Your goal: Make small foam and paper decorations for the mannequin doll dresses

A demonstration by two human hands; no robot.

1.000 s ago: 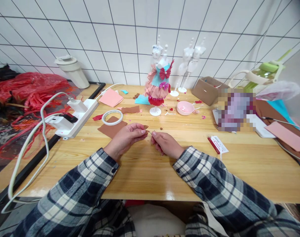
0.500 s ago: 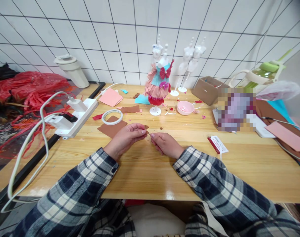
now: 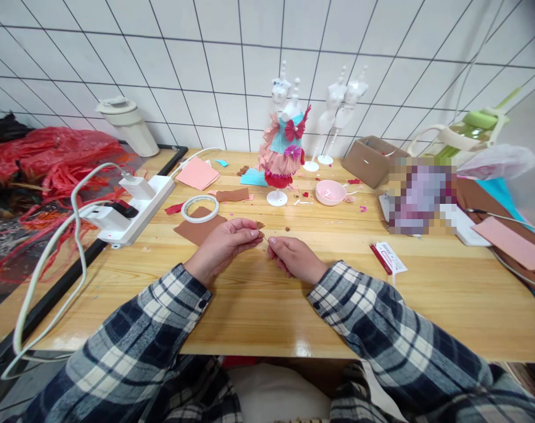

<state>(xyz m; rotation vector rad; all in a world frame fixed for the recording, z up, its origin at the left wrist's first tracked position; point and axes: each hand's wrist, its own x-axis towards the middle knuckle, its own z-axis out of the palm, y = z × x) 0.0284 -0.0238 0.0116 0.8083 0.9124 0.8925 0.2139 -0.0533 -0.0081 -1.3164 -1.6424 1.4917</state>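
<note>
My left hand (image 3: 232, 239) pinches a small piece of brown paper (image 3: 260, 226) between thumb and fingers, above the middle of the table. Just right of it, my right hand (image 3: 296, 255) is closed, thumb against forefinger, with a thin sliver at its tip that is too small to name. A narrow gap separates the two hands. Left of my left hand, a brown paper sheet (image 3: 194, 231) lies flat with a roll of white tape (image 3: 200, 209) resting on it. Beyond my hands stands a small dress form (image 3: 289, 141) in a blue, pink and red paper dress.
A pink bowl (image 3: 331, 192) sits at the back, among paper scraps. Behind are white mannequins (image 3: 335, 111) and a brown box (image 3: 368, 161). A power strip (image 3: 139, 211) with cables lies left. A red-and-white packet (image 3: 388, 258) lies right. Pink paper sheets (image 3: 198, 173) lie back left.
Both hands stay in nearly the same place. The brown paper piece has shifted slightly left and turned in my left fingers, and the gap between my fingertips is a little wider.
</note>
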